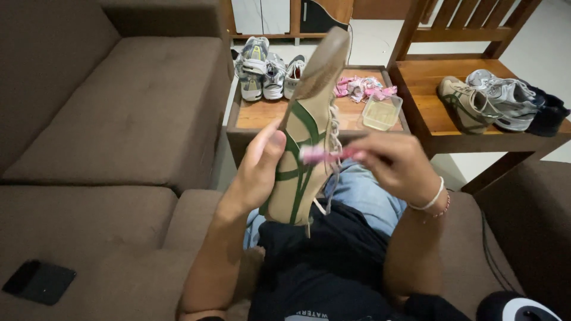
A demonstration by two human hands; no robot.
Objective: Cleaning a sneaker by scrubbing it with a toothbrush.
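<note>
Tan suede with green stripes fills my left hand (257, 172), which is wrapped around the heel end of a shoe (306, 128), thumb pressed on its side, holding it tilted so the toe points up and away from me. My right hand (395, 163) is curled shut around a pink brush (324, 155), whose tip touches the side of the shoe just beside my left thumb; a white bracelet and a thin beaded one sit on that wrist. The shoe's pale laces (334, 137) hang loose between my two hands. Below both hands are my blue jeans and black shirt. Beyond the shoe's toe stands a low wooden tabletop (267, 113) carrying three grey and white sneakers (267, 71) to the far left of my left hand, a heap of pink and white cloth (363, 88), and a clear plastic container (381, 112) just past my right hand. Farther right of my right hand, a wooden chair (428, 89) holds a matching tan shoe (467, 104), a grey sneaker and a dark one. Left of my left hand stretches a brown sofa (119, 119), with a black phone (38, 281) lying on its near cushion.
</note>
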